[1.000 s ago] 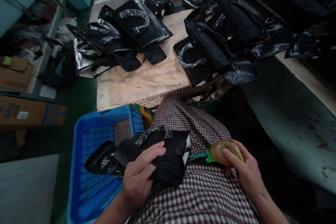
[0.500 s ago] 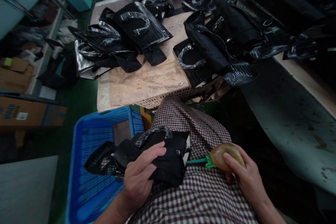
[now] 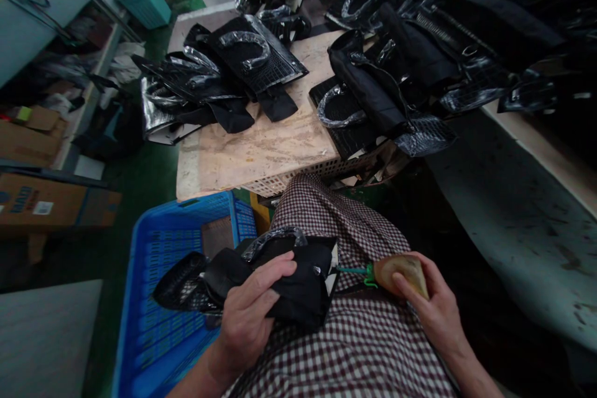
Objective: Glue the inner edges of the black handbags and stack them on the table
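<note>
My left hand (image 3: 249,314) is closed on a black bag piece (image 3: 298,286) with a plastic-wrapped handle, resting on my checked lap (image 3: 364,348). The bag's far end hangs over the blue crate. My right hand (image 3: 431,308) grips a tan squeeze bottle (image 3: 398,270) with a green nozzle (image 3: 359,272). The nozzle points left and its tip reaches the bag's right edge.
A blue plastic crate (image 3: 153,298) stands at my left knee. Ahead, a worn wooden board (image 3: 261,143) carries stacks of black bags (image 3: 224,71), with more piled along the right (image 3: 420,43). Cardboard boxes (image 3: 51,205) and a teal bin (image 3: 144,0) lie left. A grey surface (image 3: 513,199) runs right.
The view has shifted slightly. My right hand has turned the bottle a little, and the nozzle stays at the bag's edge. My left hand keeps its hold.
</note>
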{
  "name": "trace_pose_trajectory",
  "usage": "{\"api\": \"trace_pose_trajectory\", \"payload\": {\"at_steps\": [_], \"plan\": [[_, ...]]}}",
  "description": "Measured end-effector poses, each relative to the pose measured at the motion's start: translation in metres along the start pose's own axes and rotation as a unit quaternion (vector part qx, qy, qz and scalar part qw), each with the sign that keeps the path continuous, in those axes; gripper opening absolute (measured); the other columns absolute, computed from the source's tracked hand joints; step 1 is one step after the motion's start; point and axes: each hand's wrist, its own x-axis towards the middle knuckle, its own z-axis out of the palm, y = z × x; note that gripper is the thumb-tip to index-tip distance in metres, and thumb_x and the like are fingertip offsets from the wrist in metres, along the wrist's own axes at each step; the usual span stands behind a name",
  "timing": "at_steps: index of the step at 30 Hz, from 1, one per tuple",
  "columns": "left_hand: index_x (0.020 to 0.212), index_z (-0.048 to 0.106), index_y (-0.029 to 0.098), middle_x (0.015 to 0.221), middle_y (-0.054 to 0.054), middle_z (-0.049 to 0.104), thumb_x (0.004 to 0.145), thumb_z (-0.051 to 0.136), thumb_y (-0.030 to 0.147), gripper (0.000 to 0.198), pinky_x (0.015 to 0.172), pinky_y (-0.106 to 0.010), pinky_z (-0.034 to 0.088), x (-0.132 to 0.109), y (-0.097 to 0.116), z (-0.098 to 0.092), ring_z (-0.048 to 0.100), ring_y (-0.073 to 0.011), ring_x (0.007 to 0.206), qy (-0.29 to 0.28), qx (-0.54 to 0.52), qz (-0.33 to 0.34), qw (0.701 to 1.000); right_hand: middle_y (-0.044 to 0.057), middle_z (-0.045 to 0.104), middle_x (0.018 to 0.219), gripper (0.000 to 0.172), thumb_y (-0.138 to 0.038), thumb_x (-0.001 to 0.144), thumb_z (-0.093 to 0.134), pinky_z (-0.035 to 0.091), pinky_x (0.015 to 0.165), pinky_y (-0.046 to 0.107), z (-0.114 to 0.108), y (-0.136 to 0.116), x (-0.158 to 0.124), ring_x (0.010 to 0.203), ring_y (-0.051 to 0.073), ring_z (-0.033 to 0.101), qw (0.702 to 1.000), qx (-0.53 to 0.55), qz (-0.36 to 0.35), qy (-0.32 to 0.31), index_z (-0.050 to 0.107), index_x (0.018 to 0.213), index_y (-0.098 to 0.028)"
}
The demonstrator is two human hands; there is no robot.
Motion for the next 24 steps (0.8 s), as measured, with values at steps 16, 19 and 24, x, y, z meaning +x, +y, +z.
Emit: {"api": "trace_pose_trajectory", "payload": {"at_steps": [16, 19, 24], "plan": [[0.096, 0.068, 0.018, 0.084, -0.006, 0.072, 0.093, 0.052, 0.022, 0.017, 0.067, -0.032, 0.056, 0.037, -0.017, -0.024, 0.069, -0.0231, 0.077, -0.176, 0.208, -0.099, 0.957, 0.012, 0.064, 0.084, 0.053, -0.044, 0.075, 0.074, 0.036, 0.036, 0.011, -0.013, -0.035, -0.009, 0.043, 0.002, 0.036, 0.755, 0.616, 0.213, -0.076, 0.064, 0.111, -0.007], [0.083, 0.067, 0.016, 0.071, -0.005, 0.071, 0.094, 0.049, 0.028, 0.024, 0.060, -0.029, 0.051, 0.047, -0.013, -0.038, 0.067, -0.0221, 0.065, -0.138, 0.190, -0.171, 0.957, 0.013, 0.066, 0.088, 0.053, -0.052, 0.079, 0.066, 0.040, 0.037, 0.015, -0.018, -0.032, -0.014, 0.042, 0.003, 0.036, 0.759, 0.615, 0.197, -0.084, 0.065, 0.113, -0.011], [0.079, 0.066, 0.016, 0.066, -0.001, 0.069, 0.090, 0.059, 0.034, 0.022, 0.051, -0.021, 0.049, 0.078, 0.008, -0.069, 0.063, -0.0164, 0.056, 0.180, -0.121, -0.394, 0.893, 0.016, 0.069, 0.099, 0.064, -0.059, 0.071, 0.065, 0.045, 0.039, 0.022, -0.028, -0.035, -0.019, 0.041, 0.005, 0.033, 0.767, 0.606, 0.198, -0.071, 0.066, 0.119, -0.016]]}}
